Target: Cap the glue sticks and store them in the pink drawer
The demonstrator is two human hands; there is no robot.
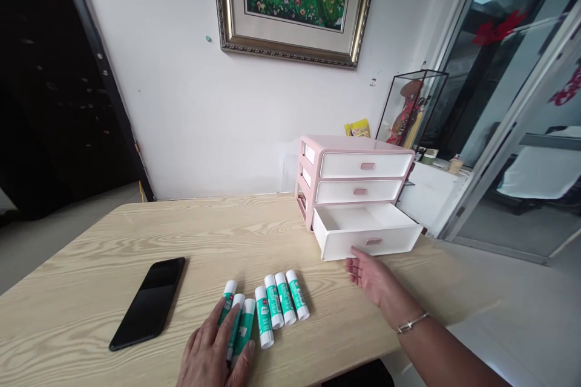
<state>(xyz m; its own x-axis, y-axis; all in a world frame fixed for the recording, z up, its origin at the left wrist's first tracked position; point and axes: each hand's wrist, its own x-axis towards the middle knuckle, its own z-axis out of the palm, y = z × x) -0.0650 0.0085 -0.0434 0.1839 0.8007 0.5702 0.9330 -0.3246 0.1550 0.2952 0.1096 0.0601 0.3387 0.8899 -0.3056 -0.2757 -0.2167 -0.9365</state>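
Several green and white glue sticks (285, 297) lie side by side on the wooden table. My left hand (213, 347) rests over the three leftmost ones, its fingers apart and touching them; whether it grips any cannot be made out. A pink and white drawer unit (360, 191) stands at the table's back right, its bottom drawer (338, 246) pulled out with nothing visible inside. Just below the front of that drawer is my right hand (367, 278), palm turned up, fingers loosely apart, holding nothing.
A black phone (152, 302) lies on the table (218, 224) at the left. Behind the drawer unit are a yellow packet (359, 128) and a black-framed glass case (411, 112). A framed picture (290, 53) hangs on the wall. A glass door (499, 205) is at the right.
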